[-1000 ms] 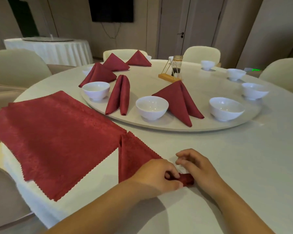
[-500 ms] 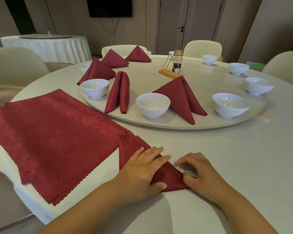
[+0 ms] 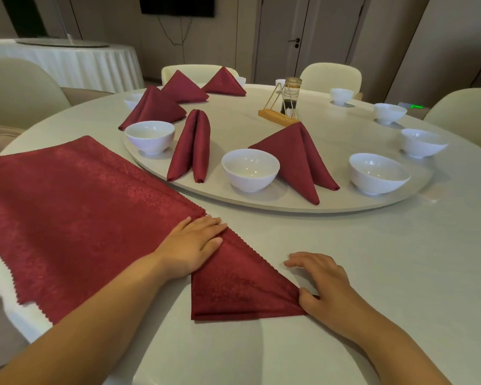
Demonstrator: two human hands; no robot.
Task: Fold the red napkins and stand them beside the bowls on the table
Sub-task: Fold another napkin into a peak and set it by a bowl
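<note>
A red napkin [image 3: 239, 284] folded into a flat triangle lies on the white table in front of me. My left hand [image 3: 192, 245] presses flat on its upper left part with straight fingers. My right hand [image 3: 322, 284] rests at its right corner, thumb on the tip, fingers spread on the table. A stack of flat red napkins [image 3: 75, 207] lies at the left. On the round turntable [image 3: 289, 208] several folded napkins stand beside white bowls: one [image 3: 190, 145] next to a bowl [image 3: 150, 136], another [image 3: 297, 157] next to the middle bowl [image 3: 250, 168].
More white bowls [image 3: 378, 173] line the turntable's right side with no napkins beside them. A wooden-based stand with a jar [image 3: 285, 107] sits at the centre. Cream chairs [image 3: 331, 76] ring the table; another covered table [image 3: 67, 62] stands at the back left.
The napkin, bunched small under both hands a second ago, has been spread into a wide flat triangle. My left hand slid up and left; my right hand moved out to the right corner.
</note>
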